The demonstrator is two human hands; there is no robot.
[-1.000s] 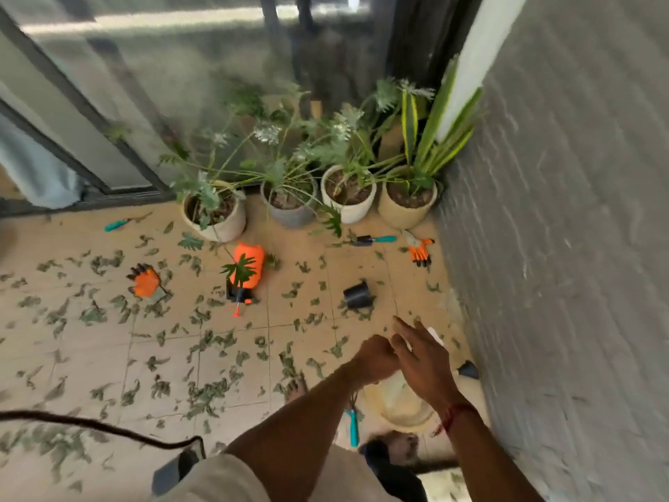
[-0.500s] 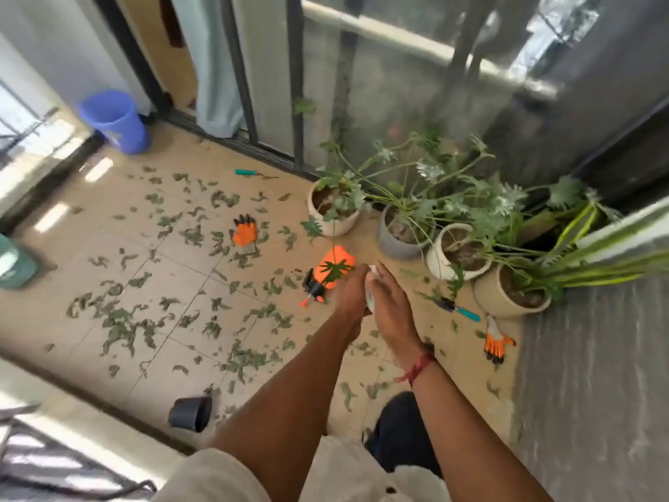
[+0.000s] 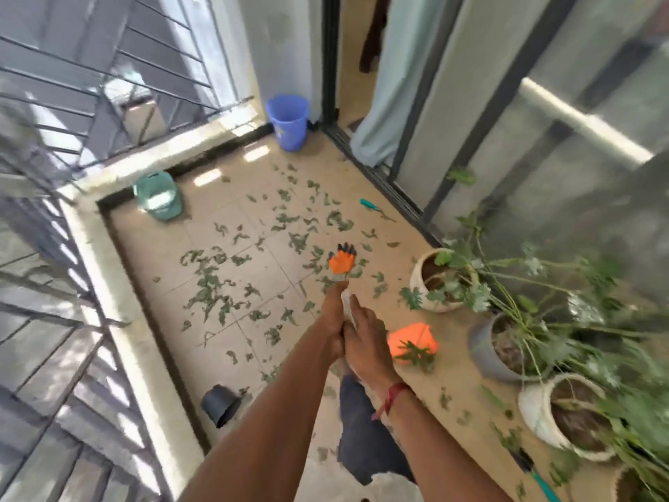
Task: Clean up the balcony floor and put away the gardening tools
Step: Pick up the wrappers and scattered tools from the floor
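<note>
Head cam: balcony floor (image 3: 166,295) is a mess, cut leaves (image 3: 210,284) all over the tiles, esp. the centre. Row of plant pots (image 3: 430,280) along the glass on the rt, blue bucket (image 3: 287,121) in the far corner by the door, green tub (image 3: 158,199) at the curb on the lt. Both arms reach straight ahead, forearms converging. Left hand (image 3: 333,317) and right hand (image 3: 367,346) are pressed together mid-frame, fingers of both clenched round a white thing (image 3: 348,306) sandwiched btwn them; cloth or bag, can't tell. Now the key bit: orange glove (image 3: 342,262) lies on the floor dead ahead, just beyond the left knuckles in this view, cuff toward the hands, black tips pointing away, so its long axis runs on from the forearms. Left hand is nearer, by a whisker. My read: a lean fwd & down gets it, but one hand must free up first. Orange item (image 3: 412,340) just rt of the right hand, sprig on top, is the other close pick. Tipped black pot (image 3: 221,405) sits near the curb, lt of the left forearm. Smallest: teal-handled tool (image 3: 367,204), well apart by the door track, lying roughly along it
</note>
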